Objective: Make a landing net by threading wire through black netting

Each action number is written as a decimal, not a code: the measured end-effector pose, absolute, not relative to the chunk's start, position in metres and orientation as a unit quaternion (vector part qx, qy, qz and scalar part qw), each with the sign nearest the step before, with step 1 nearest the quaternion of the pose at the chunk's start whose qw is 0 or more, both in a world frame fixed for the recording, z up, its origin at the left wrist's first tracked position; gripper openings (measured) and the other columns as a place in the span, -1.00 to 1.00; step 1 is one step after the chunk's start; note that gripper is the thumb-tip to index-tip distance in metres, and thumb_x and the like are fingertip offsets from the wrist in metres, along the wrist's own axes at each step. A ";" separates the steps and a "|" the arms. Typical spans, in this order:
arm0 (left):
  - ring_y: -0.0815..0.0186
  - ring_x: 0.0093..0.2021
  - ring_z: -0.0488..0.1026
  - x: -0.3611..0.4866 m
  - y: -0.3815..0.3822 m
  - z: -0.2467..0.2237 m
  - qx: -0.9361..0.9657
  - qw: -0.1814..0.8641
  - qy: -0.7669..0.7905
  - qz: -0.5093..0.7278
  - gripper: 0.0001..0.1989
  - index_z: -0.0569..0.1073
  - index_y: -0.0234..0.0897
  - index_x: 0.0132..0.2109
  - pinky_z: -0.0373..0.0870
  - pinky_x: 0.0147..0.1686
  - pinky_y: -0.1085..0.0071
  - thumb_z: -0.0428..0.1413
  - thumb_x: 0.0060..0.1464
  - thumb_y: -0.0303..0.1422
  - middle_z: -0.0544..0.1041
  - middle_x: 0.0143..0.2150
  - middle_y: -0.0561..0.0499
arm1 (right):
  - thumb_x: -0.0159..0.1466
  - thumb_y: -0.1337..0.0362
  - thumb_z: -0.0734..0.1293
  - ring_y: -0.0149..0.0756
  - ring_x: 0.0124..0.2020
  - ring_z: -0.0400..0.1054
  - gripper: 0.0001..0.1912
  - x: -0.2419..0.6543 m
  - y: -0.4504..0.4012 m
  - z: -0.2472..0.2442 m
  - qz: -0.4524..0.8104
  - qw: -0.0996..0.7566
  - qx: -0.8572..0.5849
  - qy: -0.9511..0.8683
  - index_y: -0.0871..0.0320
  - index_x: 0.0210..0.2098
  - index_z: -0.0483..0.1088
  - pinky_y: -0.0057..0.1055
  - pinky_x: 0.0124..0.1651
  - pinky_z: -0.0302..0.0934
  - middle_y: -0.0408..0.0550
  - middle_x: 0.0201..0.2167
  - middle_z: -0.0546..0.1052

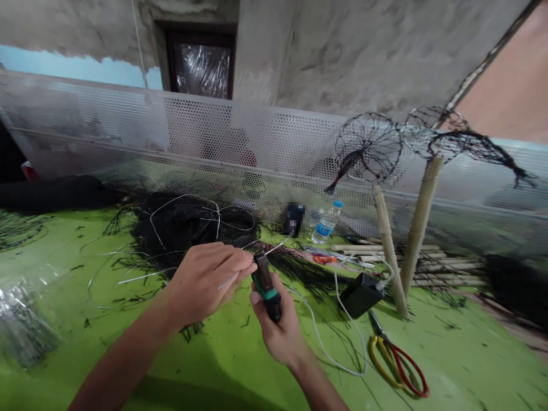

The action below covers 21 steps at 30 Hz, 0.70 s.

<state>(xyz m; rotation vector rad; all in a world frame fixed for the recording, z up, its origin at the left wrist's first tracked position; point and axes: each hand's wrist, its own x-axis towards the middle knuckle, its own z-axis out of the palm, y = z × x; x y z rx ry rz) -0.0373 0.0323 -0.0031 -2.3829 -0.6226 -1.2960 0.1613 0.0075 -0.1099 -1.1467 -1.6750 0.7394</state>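
Observation:
Near the middle of the view, my right hand (280,325) is wrapped round a green and black handheld tool (266,288), its dark head pointing up. Just left of that head, my left hand (214,274) is closed on a thin metal wire (226,281), with its fingertips beside the tool. A thin light rod or wire sticks out past the tool's head to the upper right. Whether the wire passes through the tool's head cannot be made out. Behind my left hand lies a large bundle of black strands (192,220) with loose wire loops over it.
Scissors (398,362) with red and yellow handles lie right, beside a black box (362,295) with a white cable. Behind are a water bottle (324,227), bamboo sticks (445,265) and two upright posts (422,217) near black nets (369,149). A plastic bag (28,325) lies left.

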 end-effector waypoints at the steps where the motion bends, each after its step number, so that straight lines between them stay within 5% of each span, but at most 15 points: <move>1: 0.39 -0.50 0.36 -0.038 0.032 -0.002 -0.842 0.191 -0.216 -0.455 -0.84 0.31 -0.23 -0.20 0.28 -0.44 0.40 0.00 0.44 -0.48 0.50 -0.44 0.10 | 0.45 0.02 0.30 -0.29 -0.31 0.41 -0.62 0.163 0.007 -0.107 0.314 0.457 -0.462 -0.692 0.10 0.13 0.40 -0.41 -0.23 0.31 -0.05 -0.22 0.56; 12: 0.36 -0.40 0.53 -0.041 0.023 0.006 -0.807 0.348 -0.175 -0.444 -0.95 0.42 -0.42 -0.06 0.43 -0.38 0.35 0.05 0.42 -0.53 0.63 -0.36 0.02 | 0.45 0.10 0.28 -0.20 -0.18 0.48 -0.63 0.171 0.003 -0.094 0.256 0.449 -0.425 -0.743 0.06 0.18 0.43 -0.35 -0.09 0.34 -0.04 -0.16 0.61; 21: 0.34 -0.38 0.53 -0.042 0.018 0.007 -0.802 0.363 -0.167 -0.443 -0.93 0.47 -0.43 -0.12 0.42 -0.34 0.32 0.09 0.37 -0.54 0.60 -0.38 0.02 | 0.42 0.17 0.27 -0.16 -0.14 0.53 -0.58 0.171 0.005 -0.093 0.183 0.459 -0.419 -0.762 0.01 0.24 0.42 -0.33 -0.09 0.44 -0.01 -0.07 0.63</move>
